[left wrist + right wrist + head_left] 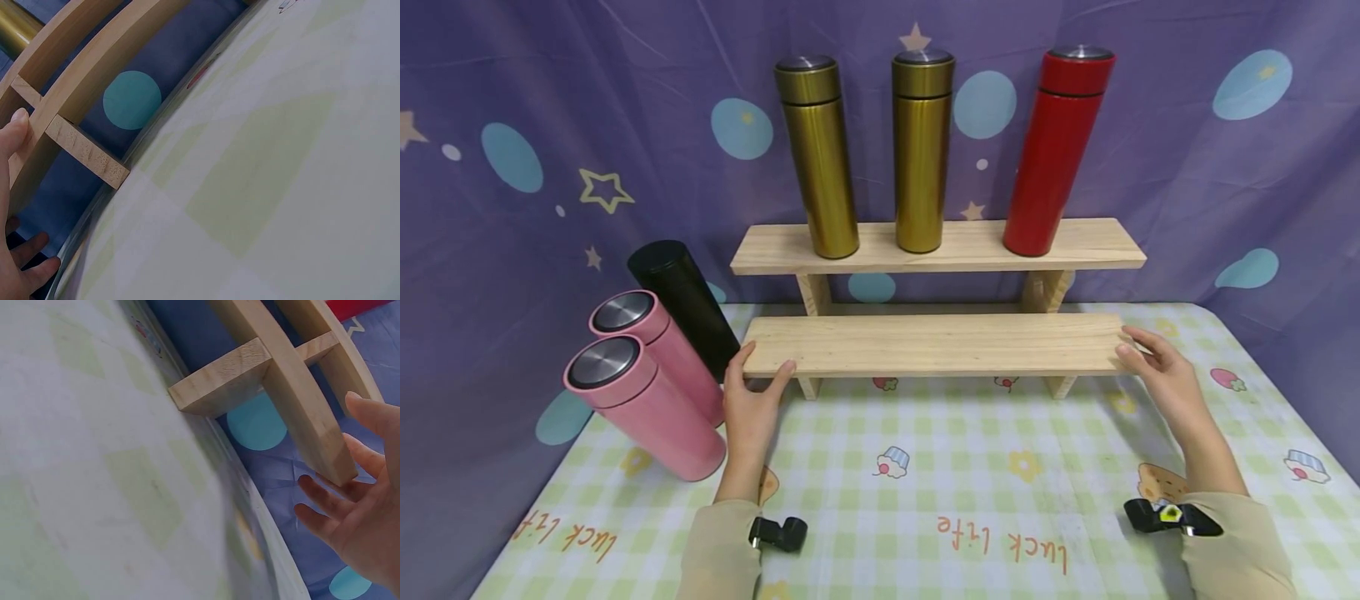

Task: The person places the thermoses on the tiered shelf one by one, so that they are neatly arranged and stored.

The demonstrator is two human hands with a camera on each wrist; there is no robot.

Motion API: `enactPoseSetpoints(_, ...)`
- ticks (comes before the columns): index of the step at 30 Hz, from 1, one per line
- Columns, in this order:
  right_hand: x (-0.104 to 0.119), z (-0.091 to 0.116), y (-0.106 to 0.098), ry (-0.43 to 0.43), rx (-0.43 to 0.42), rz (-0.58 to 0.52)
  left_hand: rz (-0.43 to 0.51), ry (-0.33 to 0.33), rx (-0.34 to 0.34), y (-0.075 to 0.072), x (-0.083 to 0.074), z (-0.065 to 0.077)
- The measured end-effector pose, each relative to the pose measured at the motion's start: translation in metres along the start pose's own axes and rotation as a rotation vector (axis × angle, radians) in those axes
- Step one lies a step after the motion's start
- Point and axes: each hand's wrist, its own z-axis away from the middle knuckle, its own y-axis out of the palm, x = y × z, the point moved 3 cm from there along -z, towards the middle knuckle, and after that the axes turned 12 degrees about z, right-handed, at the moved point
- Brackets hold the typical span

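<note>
A two-tier wooden display stand (925, 343) stands on the table with its lower board toward me. My left hand (754, 408) is at that board's left corner, thumb on the front edge and a fingertip along the end. In the left wrist view the other fingers (40, 273) spread loosely below the board. At the right end, my right hand (1172, 379) touches the board with thumb and forefinger; its lower fingers (322, 519) hang relaxed. Two gold thermos bottles (820, 167) (922, 158) and a red thermos bottle (1056, 158) stand on the upper board.
Two pink thermos bottles (662, 425) (681, 350) and a black bottle (688, 304) stand left of the stand, close beside my left hand. A checked cloth (955, 475) covers the table. Behind rises a purple curtain (655, 100) with stars and blue spots.
</note>
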Motion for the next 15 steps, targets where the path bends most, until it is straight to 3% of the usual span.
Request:
enactPoseSetpoints(6, -0.0016, -0.0027, 0.0044, 0.012, 0.039, 0.01, -0.008, -0.001, -0.004, -0.0002, 0.0009, -0.0003)
enactPoseSetpoints(15, -0.0017, -0.0026, 0.0039, 0.003, 0.098, 0.113, -0.01, -0.002, -0.006, 0.0, 0.0018, -0.0001)
